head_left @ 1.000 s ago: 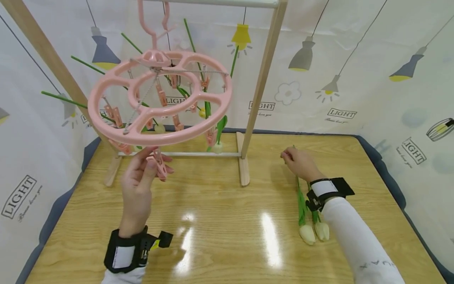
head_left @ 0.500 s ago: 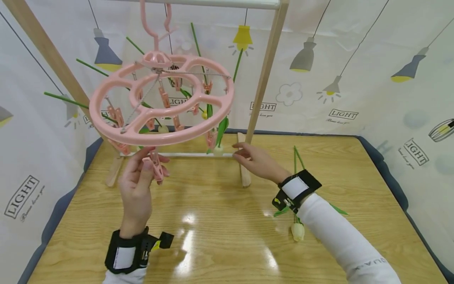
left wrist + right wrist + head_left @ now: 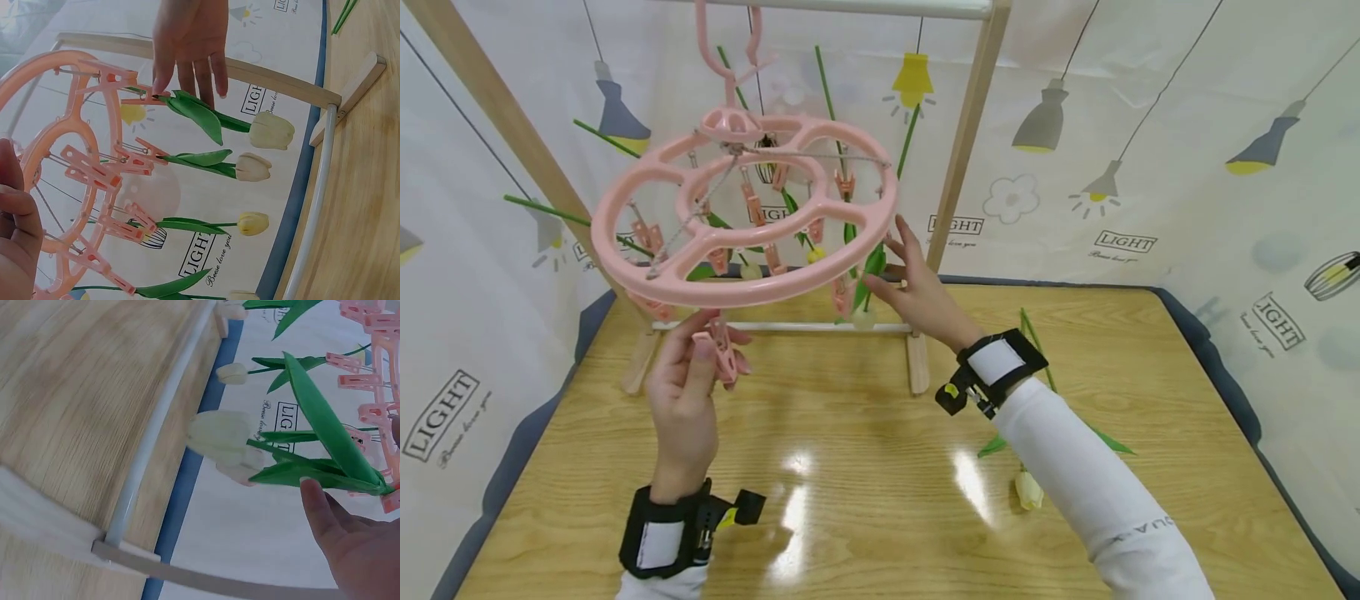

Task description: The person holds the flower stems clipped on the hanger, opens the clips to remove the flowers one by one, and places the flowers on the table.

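Note:
A pink round clip hanger point(image 3: 737, 294) hangs from the rack, with several tulips clipped head down around it. My left hand point(image 3: 685, 383) pinches a pink clothespin point(image 3: 724, 354) at the hanger's near edge; nothing shows in that clothespin's jaws. At the hanger's right side my right hand point(image 3: 928, 300) reaches to a white tulip point(image 3: 219, 434) held in a clothespin. In the right wrist view one fingertip touches the tulip's green leaf point(image 3: 312, 475). The left wrist view shows the right hand's fingers point(image 3: 203, 72) straight behind that tulip, its thumb near the clothespin.
A white tulip point(image 3: 1028, 490) lies on the wooden table point(image 3: 865, 500) at the right, partly under my right sleeve point(image 3: 1075, 467). The rack's wooden post point(image 3: 958, 142) and foot point(image 3: 917, 367) stand beside my right hand. A printed cloth backs the table.
My right hand has left the tulips on the table and moved left and up to the hanger's right side. The left hand keeps the clothespin, shifting slightly left. The hanging tulip stems have swung a little.

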The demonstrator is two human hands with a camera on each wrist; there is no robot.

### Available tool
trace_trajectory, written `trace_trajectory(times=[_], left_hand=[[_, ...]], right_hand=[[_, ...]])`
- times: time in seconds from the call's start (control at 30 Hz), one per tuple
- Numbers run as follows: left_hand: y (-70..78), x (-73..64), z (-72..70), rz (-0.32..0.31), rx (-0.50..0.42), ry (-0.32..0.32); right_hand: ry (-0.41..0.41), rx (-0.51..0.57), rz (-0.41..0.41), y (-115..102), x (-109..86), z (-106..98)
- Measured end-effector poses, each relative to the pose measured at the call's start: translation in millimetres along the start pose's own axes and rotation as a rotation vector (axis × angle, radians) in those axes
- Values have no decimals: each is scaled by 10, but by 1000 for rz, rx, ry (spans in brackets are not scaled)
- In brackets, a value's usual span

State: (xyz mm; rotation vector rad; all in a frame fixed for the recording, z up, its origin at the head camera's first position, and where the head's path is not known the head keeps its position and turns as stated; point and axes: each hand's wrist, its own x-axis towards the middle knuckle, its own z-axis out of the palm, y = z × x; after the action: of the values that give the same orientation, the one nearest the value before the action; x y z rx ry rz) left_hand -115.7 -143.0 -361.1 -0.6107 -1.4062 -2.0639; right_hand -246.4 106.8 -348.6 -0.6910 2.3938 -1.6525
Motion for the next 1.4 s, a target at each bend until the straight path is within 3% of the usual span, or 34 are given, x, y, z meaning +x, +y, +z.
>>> trace_trajectory(times=[0.43, 0.73, 1.2, 1.4], left_hand=[[3, 8, -20, -1, 4, -28], [40, 12, -17, -31, 9, -32], [16, 10, -27, -31, 11, -35], [21, 11, -40, -53, -1, -32]], right_hand=[[188, 63, -34, -108, 89, 129], [165, 117, 23, -112, 44, 64], [161, 26, -39, -51, 15, 23], [124, 115, -36, -36, -12, -1]])
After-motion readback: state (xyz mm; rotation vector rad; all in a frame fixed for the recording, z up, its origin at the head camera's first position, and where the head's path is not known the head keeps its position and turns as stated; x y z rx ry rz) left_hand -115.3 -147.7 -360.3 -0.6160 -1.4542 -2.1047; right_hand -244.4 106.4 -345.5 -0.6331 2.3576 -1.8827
